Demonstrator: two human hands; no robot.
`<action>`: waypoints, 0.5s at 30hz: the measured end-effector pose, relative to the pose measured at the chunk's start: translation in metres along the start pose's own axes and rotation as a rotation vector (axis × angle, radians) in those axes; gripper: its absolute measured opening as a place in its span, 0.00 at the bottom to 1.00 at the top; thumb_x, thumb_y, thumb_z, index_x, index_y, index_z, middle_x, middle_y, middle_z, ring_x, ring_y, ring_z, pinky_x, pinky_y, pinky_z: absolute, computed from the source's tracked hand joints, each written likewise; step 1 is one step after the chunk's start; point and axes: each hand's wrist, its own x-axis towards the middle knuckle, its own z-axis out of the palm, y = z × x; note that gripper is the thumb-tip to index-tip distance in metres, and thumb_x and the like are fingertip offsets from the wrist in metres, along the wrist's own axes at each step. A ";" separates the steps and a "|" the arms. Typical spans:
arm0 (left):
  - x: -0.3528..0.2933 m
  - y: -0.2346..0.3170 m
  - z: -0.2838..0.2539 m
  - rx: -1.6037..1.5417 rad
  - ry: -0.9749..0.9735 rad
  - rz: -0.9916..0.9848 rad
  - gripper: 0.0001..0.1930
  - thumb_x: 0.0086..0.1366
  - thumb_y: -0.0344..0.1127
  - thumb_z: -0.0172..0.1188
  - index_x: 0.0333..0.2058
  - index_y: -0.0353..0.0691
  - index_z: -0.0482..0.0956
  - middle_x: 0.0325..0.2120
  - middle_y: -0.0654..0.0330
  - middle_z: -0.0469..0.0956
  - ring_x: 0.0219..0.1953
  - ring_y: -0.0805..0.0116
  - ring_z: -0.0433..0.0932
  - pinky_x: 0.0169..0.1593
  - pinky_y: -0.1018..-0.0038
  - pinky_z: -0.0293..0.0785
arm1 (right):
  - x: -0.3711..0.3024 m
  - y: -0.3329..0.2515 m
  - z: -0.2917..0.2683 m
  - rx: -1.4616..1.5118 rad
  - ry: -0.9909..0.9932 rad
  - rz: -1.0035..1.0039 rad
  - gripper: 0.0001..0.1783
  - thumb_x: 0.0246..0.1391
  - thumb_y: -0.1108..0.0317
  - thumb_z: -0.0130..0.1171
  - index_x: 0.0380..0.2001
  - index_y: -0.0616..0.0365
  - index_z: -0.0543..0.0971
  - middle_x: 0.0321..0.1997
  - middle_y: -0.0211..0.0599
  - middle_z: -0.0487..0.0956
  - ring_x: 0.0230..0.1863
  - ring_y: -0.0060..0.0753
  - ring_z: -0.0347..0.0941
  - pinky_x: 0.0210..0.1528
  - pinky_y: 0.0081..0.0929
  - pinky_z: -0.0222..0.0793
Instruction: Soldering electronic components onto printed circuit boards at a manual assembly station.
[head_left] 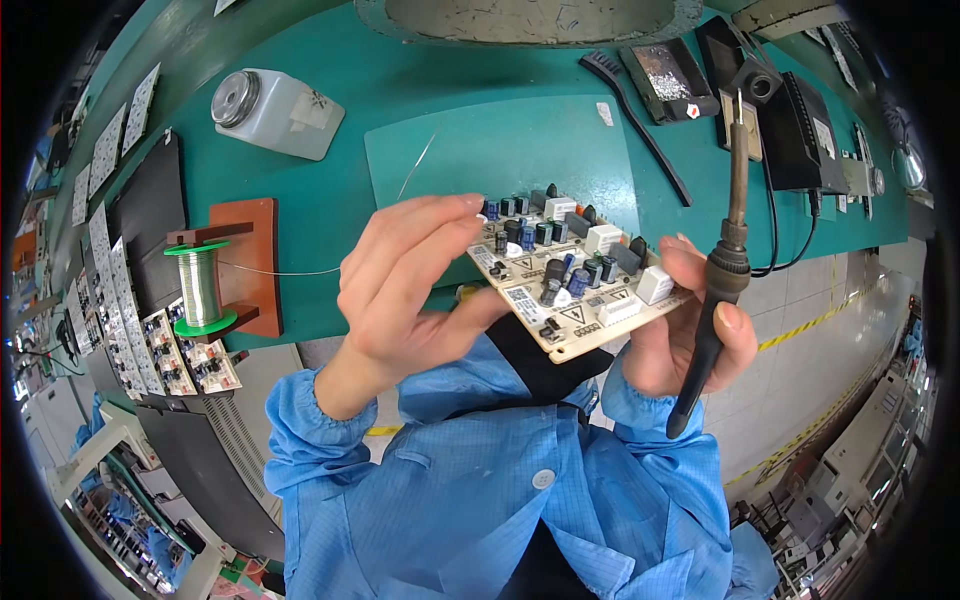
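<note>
A pale circuit board (590,337) crowded with capacitors, white blocks and other parts is held up, tilted, in front of my chest. My left hand (400,275) grips its left edge, fingers above and thumb below. Solder wire (285,271) runs from a green-flanged spool (201,288) to the back of this hand; a thin wire end (418,162) shows beyond the fingers. My right hand (690,335) is closed around a black-handled soldering iron (708,335), its tip pointing up, and its fingers also touch the board's right edge. The fingertips under the board are hidden.
On the green bench lie a white bottle (278,113) with a metal cap, a black brush (640,125) and a dark tray (668,80). A black soldering station (800,135) with its cable stands right. More boards (165,355) are lined up left. A lamp-like rim (530,22) overhangs the far side.
</note>
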 end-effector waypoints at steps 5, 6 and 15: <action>-0.006 -0.005 -0.001 0.031 -0.062 -0.088 0.24 0.35 0.28 0.73 0.35 0.29 0.77 0.35 0.48 0.80 0.35 0.55 0.80 0.37 0.69 0.77 | -0.001 0.002 0.000 0.015 0.014 0.001 0.33 0.51 0.73 0.61 0.58 0.45 0.59 0.45 0.55 0.77 0.48 0.52 0.75 0.54 0.53 0.68; -0.007 -0.007 0.000 0.025 -0.056 -0.096 0.23 0.35 0.27 0.72 0.35 0.29 0.78 0.35 0.48 0.80 0.35 0.55 0.80 0.37 0.69 0.77 | -0.001 0.002 0.000 0.018 0.013 0.001 0.33 0.51 0.73 0.61 0.58 0.45 0.59 0.45 0.55 0.77 0.48 0.52 0.75 0.54 0.53 0.68; -0.008 -0.012 0.000 0.042 -0.040 -0.105 0.22 0.33 0.23 0.70 0.33 0.31 0.79 0.34 0.52 0.80 0.34 0.57 0.79 0.36 0.70 0.77 | 0.002 0.001 0.003 -0.013 0.020 0.006 0.32 0.52 0.74 0.60 0.58 0.45 0.59 0.45 0.56 0.76 0.49 0.51 0.74 0.55 0.52 0.67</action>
